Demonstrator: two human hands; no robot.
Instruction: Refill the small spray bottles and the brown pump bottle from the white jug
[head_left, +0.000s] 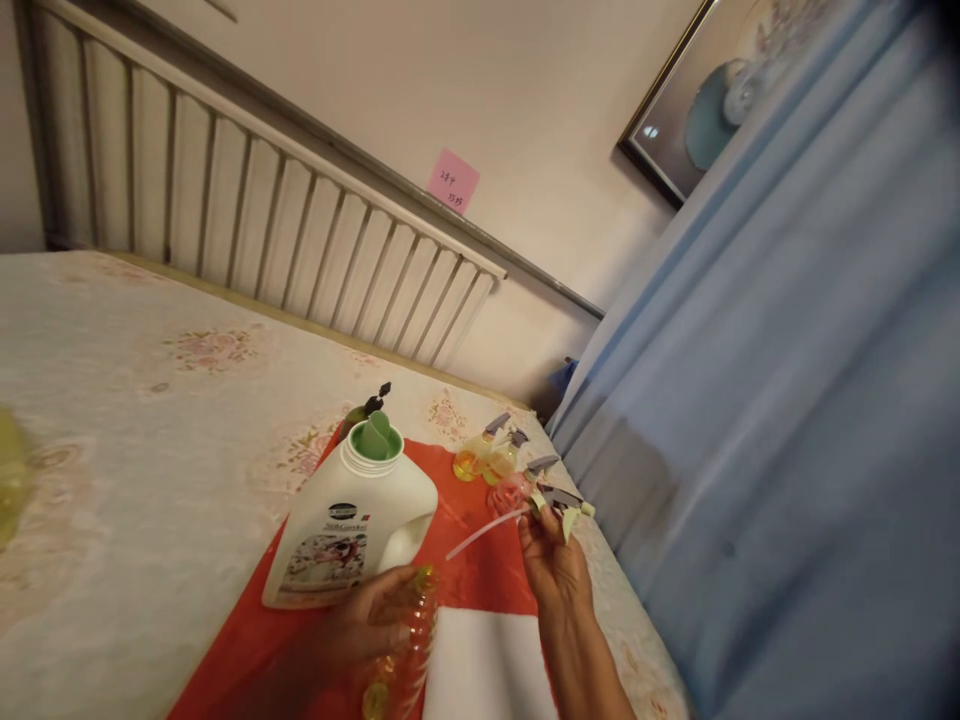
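Orange-tinted clear bottle (401, 640) lay clamped in the left hand (367, 620); right hand (555, 570) pinched the spray trigger head (559, 500); white jug (352, 530) stood beside, on red sheet (480, 560).

Right hand (553, 572) holds up a spray trigger head (559, 502); left hand (375, 612) grasps a clear bottle (409, 640) beside the white jug (352, 530).

One view only — a camera worn on the person's head, tilted hard so the bed's edge runs on a slant. It looks forward and down across the bed (135, 420) toward the slatted headboard (247, 230) and wall, close over both hands (low in the frame), with the blue curtain (787, 400) filling the right side.
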